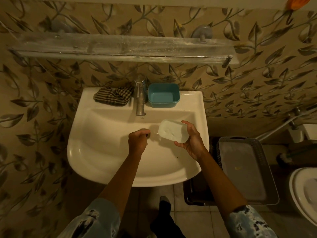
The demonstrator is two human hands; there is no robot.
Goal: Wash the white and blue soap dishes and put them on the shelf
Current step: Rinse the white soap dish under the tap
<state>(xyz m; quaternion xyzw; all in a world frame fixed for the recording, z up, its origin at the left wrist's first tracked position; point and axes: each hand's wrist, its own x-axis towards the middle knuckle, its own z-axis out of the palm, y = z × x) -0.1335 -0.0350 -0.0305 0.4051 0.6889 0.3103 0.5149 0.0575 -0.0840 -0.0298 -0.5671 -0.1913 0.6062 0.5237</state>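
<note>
My right hand [192, 140] holds the white soap dish [172, 130] tilted over the right side of the sink basin [96, 148]. My left hand [137, 140] is curled into a loose fist over the drain; nothing shows in it. The blue soap dish [163, 95] stands upright on the sink's back ledge, right of the metal tap [140, 97]. No water runs from the tap. A glass shelf [120, 47] is fixed to the wall above the sink and carries nothing.
A checked cloth [113, 97] lies bunched on the ledge left of the tap. A grey plastic basket [247, 169] stands on a dark crate right of the sink. A white toilet [305, 191] is at the far right. Leaf-patterned tiles cover the wall.
</note>
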